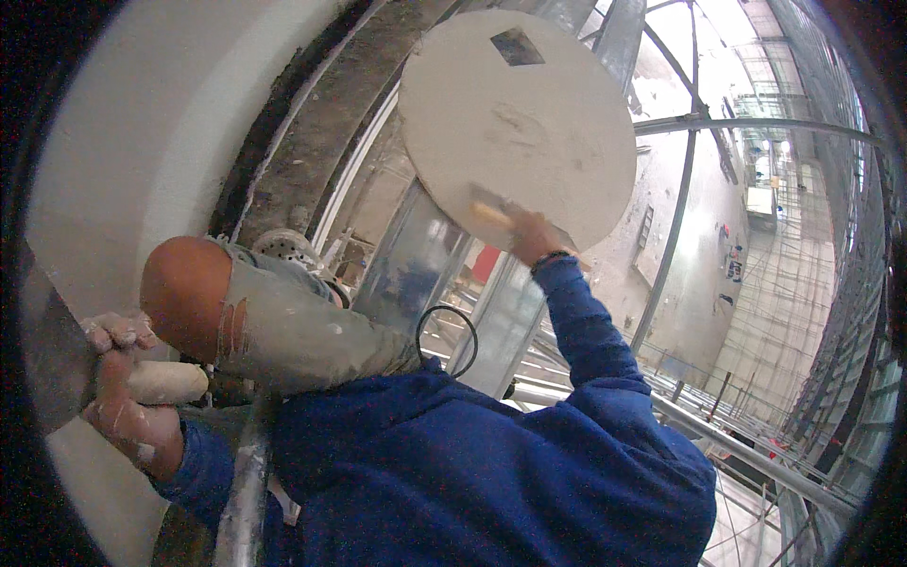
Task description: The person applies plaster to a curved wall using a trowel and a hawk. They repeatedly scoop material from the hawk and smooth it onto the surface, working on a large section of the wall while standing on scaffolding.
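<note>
At the far left my left hand (125,406) is closed round the thick pale handle of a plaster hawk (170,383), whose grey metal plate (52,345) stands tilted beside the wall. White plaster smears cover the fingers. My right hand (535,238) grips the light wooden handle of a trowel (493,215). The trowel is blurred, and its blade is over the near edge of a large round board (529,142), apparently touching it. Pale plaster coats this board, with a few rough marks and a dark diamond-shaped patch near its far edge.
My bent knee (187,293) is between the wall (142,170) and the board. Metal scaffold planks (406,255) run beneath, with a black cable loop (447,340) on them. Scaffold tubes (666,236) cross at right, above a floor far below. A metal pole (246,491) rises near my left arm.
</note>
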Available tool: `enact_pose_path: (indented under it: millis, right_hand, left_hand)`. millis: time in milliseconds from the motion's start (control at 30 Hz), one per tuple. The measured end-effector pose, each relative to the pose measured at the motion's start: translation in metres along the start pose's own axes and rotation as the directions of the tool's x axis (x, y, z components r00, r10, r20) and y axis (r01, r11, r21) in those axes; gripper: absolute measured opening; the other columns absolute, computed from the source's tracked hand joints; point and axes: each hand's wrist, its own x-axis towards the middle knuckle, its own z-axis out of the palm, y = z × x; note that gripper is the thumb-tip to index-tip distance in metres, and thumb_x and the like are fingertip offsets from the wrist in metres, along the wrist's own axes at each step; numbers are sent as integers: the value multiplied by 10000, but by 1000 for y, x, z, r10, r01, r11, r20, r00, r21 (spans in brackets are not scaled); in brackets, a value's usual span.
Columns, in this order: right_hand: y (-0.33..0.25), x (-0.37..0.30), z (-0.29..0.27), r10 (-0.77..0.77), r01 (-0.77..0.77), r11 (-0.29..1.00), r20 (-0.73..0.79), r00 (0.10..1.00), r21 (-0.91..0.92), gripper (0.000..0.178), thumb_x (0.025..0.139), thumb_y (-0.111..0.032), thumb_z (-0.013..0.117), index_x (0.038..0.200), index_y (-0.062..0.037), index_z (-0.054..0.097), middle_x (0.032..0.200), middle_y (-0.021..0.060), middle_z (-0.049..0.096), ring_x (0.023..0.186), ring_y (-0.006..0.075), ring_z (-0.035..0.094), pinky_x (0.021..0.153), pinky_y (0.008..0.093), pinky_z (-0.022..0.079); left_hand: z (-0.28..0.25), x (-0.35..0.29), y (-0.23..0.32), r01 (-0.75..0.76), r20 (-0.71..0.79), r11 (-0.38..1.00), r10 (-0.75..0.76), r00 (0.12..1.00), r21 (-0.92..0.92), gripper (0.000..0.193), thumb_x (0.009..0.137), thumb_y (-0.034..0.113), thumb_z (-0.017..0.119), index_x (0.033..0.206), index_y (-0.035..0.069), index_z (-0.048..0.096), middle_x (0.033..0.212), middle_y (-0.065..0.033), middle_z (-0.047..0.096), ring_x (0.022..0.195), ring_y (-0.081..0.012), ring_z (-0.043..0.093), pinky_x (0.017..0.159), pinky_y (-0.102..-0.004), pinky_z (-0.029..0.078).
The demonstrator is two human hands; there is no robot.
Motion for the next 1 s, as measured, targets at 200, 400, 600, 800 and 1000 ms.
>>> enact_pose_path:
  millis: [200,400,600,800,1000]
  right_hand:
    - [142,54,-68,28,-80,988,-358,933,-132,449,691,-167,500,1130,-74,484,1012,156,560,926,310,538,804,390,433]
    - [278,90,-57,240,-281,930,-189,952,-235,252,694,-130,466,904,-43,574,833,177,598,796,319,577,718,389,455]
    - [288,140,-36,178,-177,984,7,984,-19,252,652,-166,543,844,-4,567,792,188,595,772,317,585,655,392,466]
    - [220,130,-79,171,-153,984,280,945,-86,293,551,-149,580,809,-10,587,741,156,602,728,272,582,618,373,454]
    - [200,89,-94,213,-180,975,320,923,-132,469,559,-175,589,997,-28,509,909,179,561,850,266,547,724,351,429]
  left_hand:
    - [-18,-4,-9,58,104,966,-33,994,-251,299,760,195,522,974,-8,473,883,-93,459,833,-202,435,783,-352,370]
    - [-21,-14,-21,112,50,977,-105,993,-182,390,738,261,517,1014,-4,438,937,-101,436,897,-214,397,809,-364,332]
    - [-16,-6,-11,152,11,981,-152,988,-124,482,716,327,512,1053,-1,404,992,-108,412,961,-226,359,834,-376,294]
    - [10,15,-5,140,-179,990,-138,974,0,239,721,161,560,888,17,471,784,-77,465,732,-192,451,703,-327,385]
    - [22,13,-14,-17,247,999,26,969,-39,373,718,288,551,915,-7,439,779,-98,459,702,-213,433,692,-344,371]
